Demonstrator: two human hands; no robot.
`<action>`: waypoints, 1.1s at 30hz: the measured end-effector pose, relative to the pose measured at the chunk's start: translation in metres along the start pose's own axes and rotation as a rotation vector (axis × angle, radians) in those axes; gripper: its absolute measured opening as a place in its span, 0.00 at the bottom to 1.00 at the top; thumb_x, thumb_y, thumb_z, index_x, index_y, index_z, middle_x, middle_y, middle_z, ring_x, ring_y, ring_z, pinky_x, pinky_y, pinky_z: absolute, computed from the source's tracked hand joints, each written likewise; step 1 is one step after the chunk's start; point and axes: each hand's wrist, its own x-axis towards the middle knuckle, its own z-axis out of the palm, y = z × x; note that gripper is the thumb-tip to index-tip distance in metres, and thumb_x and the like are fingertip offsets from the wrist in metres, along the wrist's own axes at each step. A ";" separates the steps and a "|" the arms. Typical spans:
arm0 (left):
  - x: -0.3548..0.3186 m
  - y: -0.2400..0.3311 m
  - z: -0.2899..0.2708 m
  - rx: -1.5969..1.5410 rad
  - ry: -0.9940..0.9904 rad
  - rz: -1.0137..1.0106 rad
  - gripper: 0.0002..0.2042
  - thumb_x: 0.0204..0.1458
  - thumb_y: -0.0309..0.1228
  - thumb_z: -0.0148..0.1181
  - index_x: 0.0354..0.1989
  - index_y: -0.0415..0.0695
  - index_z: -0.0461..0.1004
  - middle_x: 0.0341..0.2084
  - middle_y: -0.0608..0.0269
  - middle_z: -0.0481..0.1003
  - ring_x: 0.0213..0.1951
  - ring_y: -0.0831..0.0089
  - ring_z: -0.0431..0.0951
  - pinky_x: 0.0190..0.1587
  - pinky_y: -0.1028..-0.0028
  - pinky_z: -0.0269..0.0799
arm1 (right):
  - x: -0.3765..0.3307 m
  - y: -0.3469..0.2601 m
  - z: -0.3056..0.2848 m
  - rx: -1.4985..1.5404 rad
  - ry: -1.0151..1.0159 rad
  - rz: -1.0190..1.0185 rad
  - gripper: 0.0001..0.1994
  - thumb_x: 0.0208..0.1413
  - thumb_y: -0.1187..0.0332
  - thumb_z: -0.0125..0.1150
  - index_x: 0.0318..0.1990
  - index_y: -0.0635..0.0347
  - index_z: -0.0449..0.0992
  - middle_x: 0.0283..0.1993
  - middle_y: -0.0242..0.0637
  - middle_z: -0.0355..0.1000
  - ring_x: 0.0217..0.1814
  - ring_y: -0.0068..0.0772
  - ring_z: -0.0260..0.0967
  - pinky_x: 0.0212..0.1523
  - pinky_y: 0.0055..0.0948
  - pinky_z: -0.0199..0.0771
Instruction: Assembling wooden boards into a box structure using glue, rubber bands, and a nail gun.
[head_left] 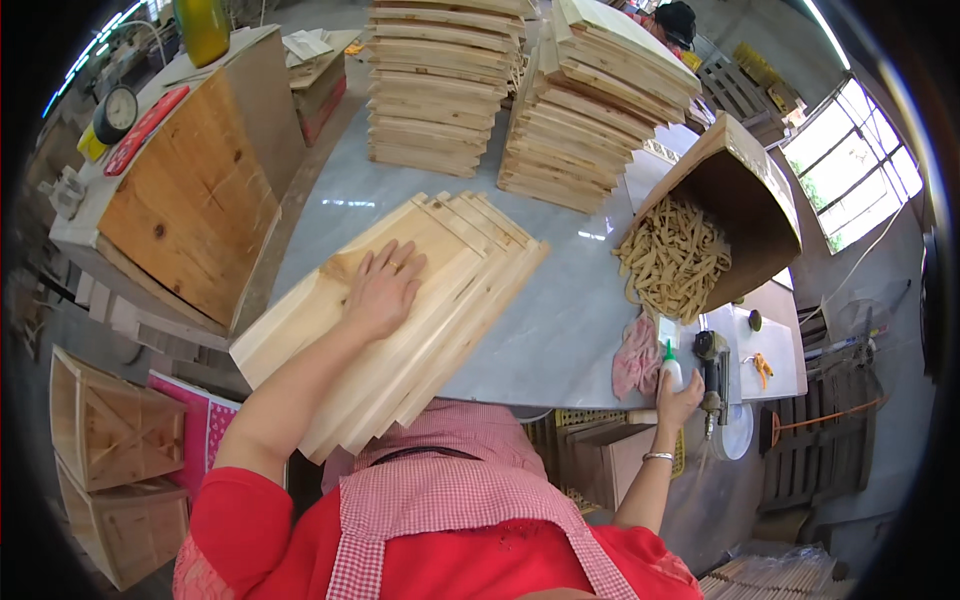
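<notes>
My left hand lies flat, fingers spread, on the top board of a fanned pile of long pale wooden boards that lies slanted across the grey table. My right hand is closed around a small white glue bottle with a green tip at the table's right front corner. A pink cloth lies just left of the bottle.
Two tall stacks of wooden boards stand at the table's far side. A tipped cardboard box spills small wooden sticks. A plywood box stands to the left. Wooden crates sit on the floor. A power tool is on the right.
</notes>
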 end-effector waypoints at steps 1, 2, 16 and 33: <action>-0.001 -0.001 0.000 0.014 0.009 0.001 0.21 0.64 0.38 0.46 0.65 0.50 0.67 0.69 0.60 0.59 0.71 0.57 0.53 0.72 0.51 0.46 | -0.002 0.002 -0.003 -0.075 -0.040 0.088 0.32 0.49 0.52 0.70 0.58 0.62 0.70 0.57 0.53 0.70 0.58 0.58 0.67 0.57 0.50 0.68; -0.001 -0.002 0.000 0.029 0.016 0.002 0.21 0.64 0.38 0.46 0.65 0.50 0.67 0.69 0.60 0.59 0.72 0.58 0.53 0.72 0.51 0.45 | -0.006 0.000 -0.003 -0.073 -0.051 0.085 0.32 0.49 0.52 0.70 0.58 0.62 0.70 0.57 0.53 0.70 0.58 0.58 0.67 0.57 0.50 0.68; 0.003 -0.002 -0.001 0.062 0.013 -0.004 0.21 0.63 0.38 0.48 0.64 0.51 0.67 0.69 0.60 0.59 0.72 0.58 0.53 0.72 0.52 0.46 | 0.041 -0.149 -0.012 1.069 0.029 0.050 0.27 0.53 0.71 0.71 0.57 0.67 0.65 0.52 0.42 0.68 0.53 0.33 0.67 0.56 0.33 0.70; 0.004 0.002 -0.008 -0.012 0.042 -0.009 0.20 0.60 0.34 0.52 0.61 0.50 0.70 0.67 0.59 0.63 0.70 0.55 0.57 0.70 0.51 0.49 | 0.074 -0.355 0.141 0.915 -0.488 -0.261 0.30 0.46 0.57 0.74 0.53 0.64 0.68 0.48 0.53 0.73 0.50 0.50 0.73 0.51 0.41 0.72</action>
